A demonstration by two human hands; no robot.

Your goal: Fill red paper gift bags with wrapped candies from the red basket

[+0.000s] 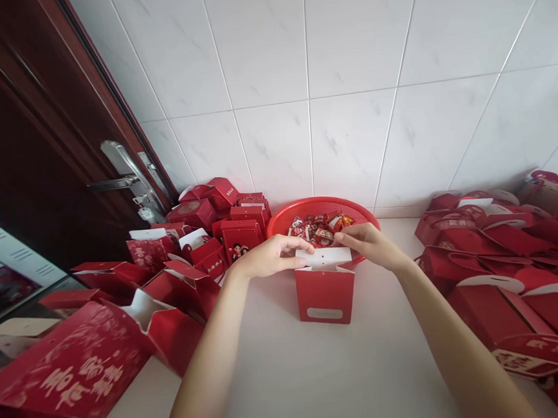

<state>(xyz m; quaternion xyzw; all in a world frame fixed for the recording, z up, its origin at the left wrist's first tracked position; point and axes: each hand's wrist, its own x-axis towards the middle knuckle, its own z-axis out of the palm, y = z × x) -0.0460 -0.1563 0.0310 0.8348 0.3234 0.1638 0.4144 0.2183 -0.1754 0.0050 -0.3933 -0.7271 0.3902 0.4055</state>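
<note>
A red paper gift box stands upright on the white table, its white-lined top partly unfolded. A blank rounded label shows low on its front. My left hand grips the left side of the box's top, thumb toward me and fingers behind. On the other side, my right hand pinches the upper right corner of the raised back flap. Just behind the box sits a red plastic basket holding wrapped candies, partly covered by my hands. The inside of the box is hidden from me.
Several red gift boxes crowd the left, with a large printed one nearest. More red boxes are piled along the right. A tiled wall rises behind, and a dark door with a metal handle is at left.
</note>
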